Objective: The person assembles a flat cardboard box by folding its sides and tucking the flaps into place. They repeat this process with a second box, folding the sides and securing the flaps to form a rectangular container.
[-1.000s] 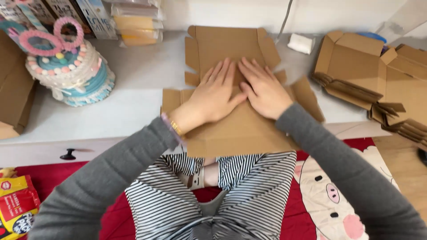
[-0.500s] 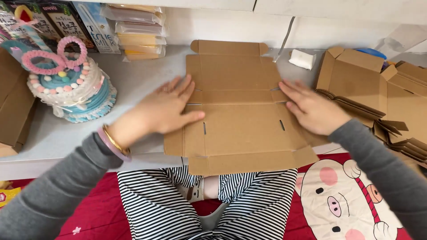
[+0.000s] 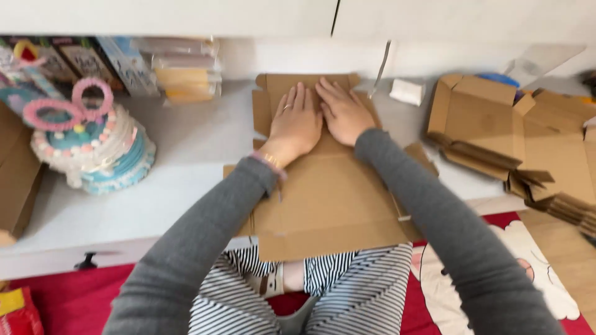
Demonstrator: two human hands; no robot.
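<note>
Both hands have come in from the sides of the cardboard [image 3: 329,198] and now lie side by side at its far end, upper centre of the frame. At far left a brown box [image 3: 15,180] sits at the edge, and next to it a cake toy [image 3: 93,146] in blue and white with pink rings on top. Behind it, upper left, stand books [image 3: 81,59] and stacked packs [image 3: 186,68]. The flat cardboard sheet lies on the white table [image 3: 186,161], its near edge hanging over striped knees. The left hand [image 3: 297,124] lies flat, fingers together, palm pressing the sheet; the right hand [image 3: 344,115] presses just beside it, likewise flat, gripping nothing. To the right is a small white block [image 3: 408,91], then folded boxes [image 3: 496,124] piled at the right edge
</note>
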